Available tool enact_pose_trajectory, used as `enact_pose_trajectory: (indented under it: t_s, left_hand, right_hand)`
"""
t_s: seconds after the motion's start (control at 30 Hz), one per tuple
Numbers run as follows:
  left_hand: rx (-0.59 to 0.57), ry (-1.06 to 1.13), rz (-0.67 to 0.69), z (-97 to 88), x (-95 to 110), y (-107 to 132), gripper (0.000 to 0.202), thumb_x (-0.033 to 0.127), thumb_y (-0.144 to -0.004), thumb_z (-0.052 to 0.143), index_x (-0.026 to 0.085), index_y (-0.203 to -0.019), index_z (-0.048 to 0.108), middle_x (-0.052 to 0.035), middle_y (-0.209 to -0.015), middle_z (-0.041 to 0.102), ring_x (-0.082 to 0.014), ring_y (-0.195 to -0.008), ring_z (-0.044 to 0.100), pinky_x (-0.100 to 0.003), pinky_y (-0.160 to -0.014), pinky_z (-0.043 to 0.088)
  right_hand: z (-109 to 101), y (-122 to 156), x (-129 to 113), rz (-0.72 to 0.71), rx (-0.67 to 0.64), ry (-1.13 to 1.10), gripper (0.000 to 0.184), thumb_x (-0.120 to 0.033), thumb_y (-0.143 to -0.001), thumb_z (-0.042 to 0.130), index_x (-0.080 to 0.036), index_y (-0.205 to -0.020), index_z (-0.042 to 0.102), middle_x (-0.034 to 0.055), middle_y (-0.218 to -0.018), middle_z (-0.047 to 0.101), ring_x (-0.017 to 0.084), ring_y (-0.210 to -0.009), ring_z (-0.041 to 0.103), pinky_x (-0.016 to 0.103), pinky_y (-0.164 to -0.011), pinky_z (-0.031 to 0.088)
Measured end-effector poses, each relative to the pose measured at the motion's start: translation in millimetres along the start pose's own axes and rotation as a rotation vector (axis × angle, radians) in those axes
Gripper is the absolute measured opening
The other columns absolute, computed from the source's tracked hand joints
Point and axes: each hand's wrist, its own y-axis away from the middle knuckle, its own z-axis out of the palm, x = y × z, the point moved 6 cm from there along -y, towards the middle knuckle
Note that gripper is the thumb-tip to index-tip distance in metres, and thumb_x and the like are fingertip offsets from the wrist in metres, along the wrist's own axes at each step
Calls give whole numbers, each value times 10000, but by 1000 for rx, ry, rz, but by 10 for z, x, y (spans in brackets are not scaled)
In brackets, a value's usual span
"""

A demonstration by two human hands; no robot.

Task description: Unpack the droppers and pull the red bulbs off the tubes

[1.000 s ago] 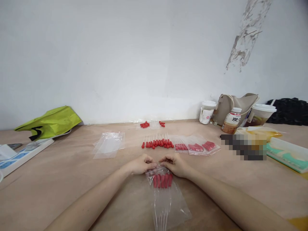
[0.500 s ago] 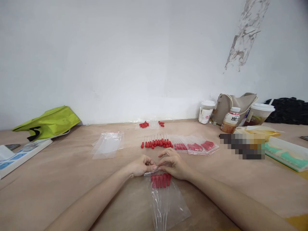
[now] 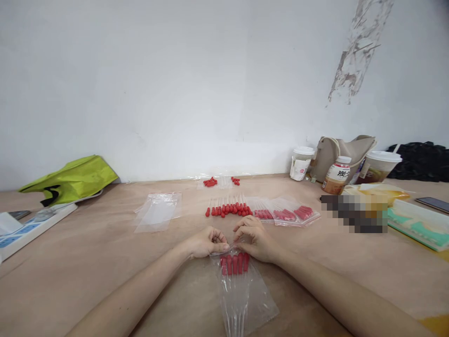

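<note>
Head view: the table (image 3: 87,262) fills the lower frame, and low in the middle a clear bag (image 3: 245,295) lies flat on it, mouth pointing away. Both hands are closed on that mouth. The left hand (image 3: 205,242) pinches the edge from the left and the right hand (image 3: 256,241) from the right, fingertips nearly meeting. Inside, a few droppers (image 3: 234,263) lie side by side, red bulbs just under the pinched edge. I'd say the bulbs are the risk: so close to the strip, one could get caught in it and leave a gap. A pinch that skips the middle would do the same, and the thin film could slide under uneven pressure.
</note>
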Motion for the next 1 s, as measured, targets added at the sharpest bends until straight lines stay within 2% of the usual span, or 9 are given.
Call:
enact_pose_trajectory:
  t_s: [0.43,0.63,0.73,0.9,1.0]
  left_hand:
    - [39,43,-39,-21,-22,-1,474,551,-596,643,113,-732,522,54,-565,431,-60,-501,321,-191,-465,213]
    - [-11,15,-40,-3,44,-10,483,563,-676,566,105,-827,586,26,-641,468,-71,-546,360,-195,-500,261]
    - [-37,-60,-49,0,59,-5,453,553,-680,567,109,-760,601,38,-581,423,-69,-513,318,-200,-473,233]
    - [-16,-136,-34,-8,91,7,446,556,-690,545,113,-640,575,44,-526,380,-66,-484,275,-207,-449,206]
    - [22,-166,-19,-3,106,-4,404,503,-700,545,119,-575,550,49,-488,361,-60,-455,251,-211,-430,190]
  right_hand:
    - [-14,10,-10,-100,125,38,119,-205,-700,638,-186,-610,564,12,-801,597,152,-804,492,330,-745,336]
    - [-16,-4,-105,-178,120,137,101,-132,-728,564,-191,-645,570,10,-813,605,153,-827,483,332,-758,325]
    - [-13,-6,-158,-232,125,200,114,-143,-760,531,-197,-668,572,5,-821,611,145,-828,483,331,-768,325]
    - [-8,12,-253,-353,120,293,107,-150,-789,515,-201,-706,560,1,-824,625,143,-844,492,340,-803,325]
    - [22,32,-295,-423,88,347,129,-141,-813,490,-209,-726,558,-4,-808,623,131,-846,498,341,-835,316]
